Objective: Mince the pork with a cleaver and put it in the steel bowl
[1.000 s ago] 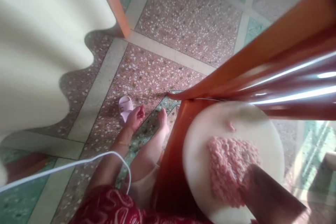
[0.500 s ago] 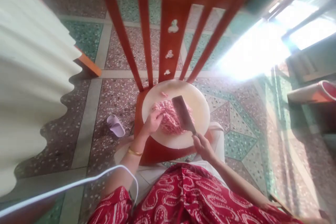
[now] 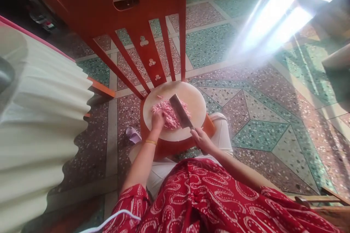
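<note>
Mid-mincing: right hand closed on cleaver, left hand loosely curled, empty, on minced meat; next called for chopping clear of fingers.

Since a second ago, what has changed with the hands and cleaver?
The left hand came up from beside the leg onto the minced meat. The right hand came into view, its grip on the cleaver. The meat stays heaped on the round board on the chair.

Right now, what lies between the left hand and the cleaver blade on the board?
Head view: the pink mince fills that stretch. The left hand rests at its near-left edge; the cleaver lies over its right side.
</note>
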Available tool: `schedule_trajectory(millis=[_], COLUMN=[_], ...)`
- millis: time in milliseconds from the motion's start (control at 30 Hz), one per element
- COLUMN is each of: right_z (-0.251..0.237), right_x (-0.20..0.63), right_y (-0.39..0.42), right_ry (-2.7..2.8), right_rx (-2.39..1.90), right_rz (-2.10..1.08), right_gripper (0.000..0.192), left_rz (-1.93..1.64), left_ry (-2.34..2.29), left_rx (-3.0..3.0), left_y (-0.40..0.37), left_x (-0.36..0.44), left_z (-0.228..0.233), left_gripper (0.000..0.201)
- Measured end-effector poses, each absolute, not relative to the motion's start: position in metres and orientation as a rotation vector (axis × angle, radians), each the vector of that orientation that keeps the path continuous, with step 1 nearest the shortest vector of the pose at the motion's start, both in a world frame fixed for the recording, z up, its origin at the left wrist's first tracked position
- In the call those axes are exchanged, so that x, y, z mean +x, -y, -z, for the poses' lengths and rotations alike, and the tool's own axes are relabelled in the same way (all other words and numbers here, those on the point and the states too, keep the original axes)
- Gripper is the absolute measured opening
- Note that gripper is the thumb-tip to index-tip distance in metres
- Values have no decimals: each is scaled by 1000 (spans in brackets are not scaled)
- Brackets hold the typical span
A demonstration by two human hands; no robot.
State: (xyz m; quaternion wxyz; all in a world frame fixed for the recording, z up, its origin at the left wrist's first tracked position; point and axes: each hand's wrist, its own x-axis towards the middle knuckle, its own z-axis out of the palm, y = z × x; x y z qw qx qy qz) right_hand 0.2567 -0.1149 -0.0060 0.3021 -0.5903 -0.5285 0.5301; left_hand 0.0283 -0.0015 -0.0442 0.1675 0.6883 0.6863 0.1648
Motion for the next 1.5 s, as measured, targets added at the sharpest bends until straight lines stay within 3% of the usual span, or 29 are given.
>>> schedule_trajectory(millis=[167,533,1000,1500], right_z=[11,7,-3,-2], right_x=[252,258,285,283], right_y=[117,114,116,112], right_ry=[1323,1452,1537,1672], right_rx=[-1515,-1490,-1453,-1399], right_rz=[-1597,-1440,-1484,-1552], right_gripper=[32,33,35,35], left_rz=[-402,-180,-186,89], left_ry=[-2029,-1772,-1446,-1321], left_rx=[1932,2417,2653,2759], left_y=[-1,39,25,10], left_x=[31,11,15,5], left_z=[38,30,20,17], left_gripper=[16,32,18,18])
